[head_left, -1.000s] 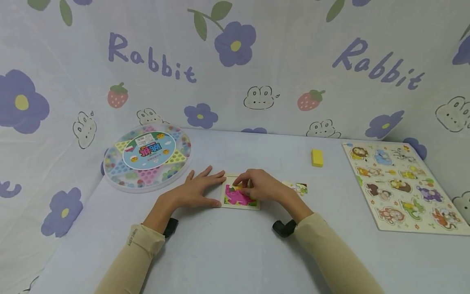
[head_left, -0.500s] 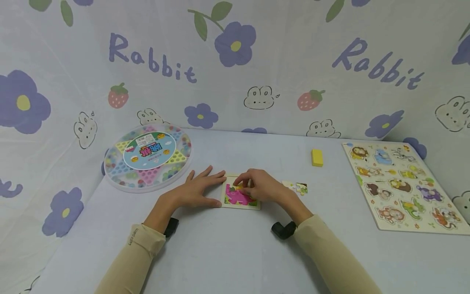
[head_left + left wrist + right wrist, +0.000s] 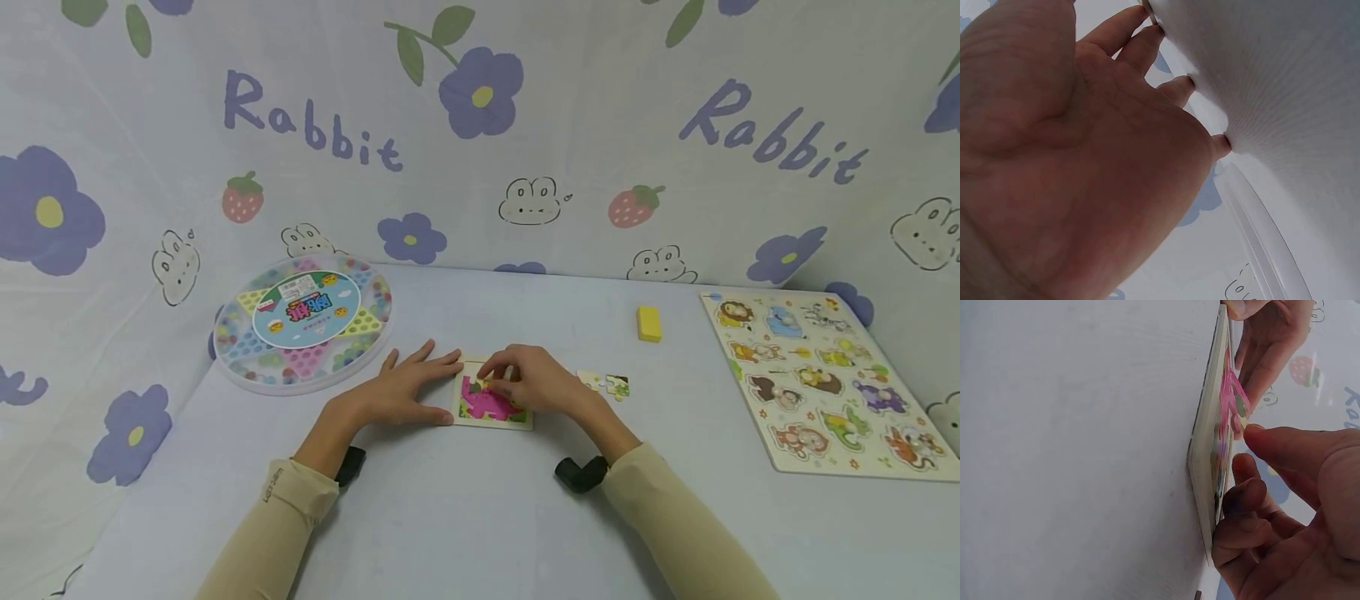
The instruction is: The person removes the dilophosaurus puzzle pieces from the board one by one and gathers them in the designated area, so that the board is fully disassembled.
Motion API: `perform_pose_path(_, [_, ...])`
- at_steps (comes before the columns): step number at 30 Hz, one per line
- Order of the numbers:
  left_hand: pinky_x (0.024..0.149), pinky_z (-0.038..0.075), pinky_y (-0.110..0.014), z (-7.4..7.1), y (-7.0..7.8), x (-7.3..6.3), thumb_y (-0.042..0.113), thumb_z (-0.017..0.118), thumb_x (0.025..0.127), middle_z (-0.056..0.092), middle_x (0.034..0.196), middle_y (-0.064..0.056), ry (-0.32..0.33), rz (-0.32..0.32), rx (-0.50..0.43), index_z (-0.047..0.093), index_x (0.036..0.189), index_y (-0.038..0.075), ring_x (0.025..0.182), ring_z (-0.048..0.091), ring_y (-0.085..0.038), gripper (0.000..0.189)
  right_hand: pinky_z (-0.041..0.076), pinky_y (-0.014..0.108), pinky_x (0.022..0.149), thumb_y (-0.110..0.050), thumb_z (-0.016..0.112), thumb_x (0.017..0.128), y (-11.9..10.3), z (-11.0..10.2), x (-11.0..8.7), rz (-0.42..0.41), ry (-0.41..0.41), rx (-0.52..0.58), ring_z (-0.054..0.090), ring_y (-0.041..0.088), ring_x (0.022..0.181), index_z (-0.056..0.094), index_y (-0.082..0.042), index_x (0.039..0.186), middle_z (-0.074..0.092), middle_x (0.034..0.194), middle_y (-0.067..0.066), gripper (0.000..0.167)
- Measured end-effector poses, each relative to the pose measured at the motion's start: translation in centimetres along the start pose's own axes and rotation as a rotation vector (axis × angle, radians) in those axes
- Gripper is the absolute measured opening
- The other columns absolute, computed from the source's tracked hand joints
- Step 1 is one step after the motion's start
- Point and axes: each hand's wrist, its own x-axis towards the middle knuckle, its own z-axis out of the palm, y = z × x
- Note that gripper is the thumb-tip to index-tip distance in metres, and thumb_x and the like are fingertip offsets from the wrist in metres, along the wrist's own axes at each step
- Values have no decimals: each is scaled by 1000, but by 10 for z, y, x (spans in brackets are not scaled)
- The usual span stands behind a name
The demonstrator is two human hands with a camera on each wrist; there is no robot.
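A small wooden jigsaw tray [image 3: 492, 423] with a pink animal picture lies flat on the table between the hands. Fingers spread, my left hand [image 3: 397, 393] rests on the table, with its thumb and index fingertips touching the tray's left edge. My right hand [image 3: 536, 379] is over the tray's right side and pinches a puzzle piece [image 3: 1239, 394], pink with some green, between thumb and fingers. In the right wrist view this piece stands tilted up from the picture. The right fingers hide part of the tray. Loose jigsaw pieces [image 3: 617, 385] lie just beyond the right wrist.
A round clear-edged Chinese checkers box [image 3: 306, 308] is at the back left. A yellow block [image 3: 648, 323] sits at the back right. Farther right lies a large animal peg puzzle board [image 3: 862, 472]. Printed cloth [image 3: 570, 108] hangs behind the table.
Both hands and the tray stay almost where they were. The right fingertips shift only slightly over the puzzle piece.
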Motion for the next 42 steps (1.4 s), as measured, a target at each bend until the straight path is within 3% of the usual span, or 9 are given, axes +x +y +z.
perform_pose_path(6, [130,-10,-72,1,-1,0,47,78,94,21,179,9,-1,-2,2,38,166,27,170,-3,-30,85,50,24,67,-15,71,100,-2,3,1,9,29,49,58,13,75,78,-15,116,73,105,5,17])
perform_pose_path(17, [130,-11,-71,0,1,0,47,78,94,21,179,10,-2,-7,-8,37,166,27,170,-4,-29,85,50,24,75,-16,73,100,-8,7,5,15,58,45,58,14,81,75,-14,108,75,101,4,9])
perform_pose_path(32, [130,-9,-72,1,0,0,47,78,94,22,179,9,3,0,2,38,166,26,170,-3,-30,84,50,27,82,-17,72,100,-8,8,8,53,61,51,62,16,89,75,-13,109,75,101,4,10])
perform_pose_path(42, [129,-8,-74,0,1,-1,46,78,95,23,178,8,11,14,11,39,165,25,170,-2,-32,83,51,26,77,-27,86,91,-10,9,8,47,19,-5,60,13,83,72,-14,114,72,97,2,31])
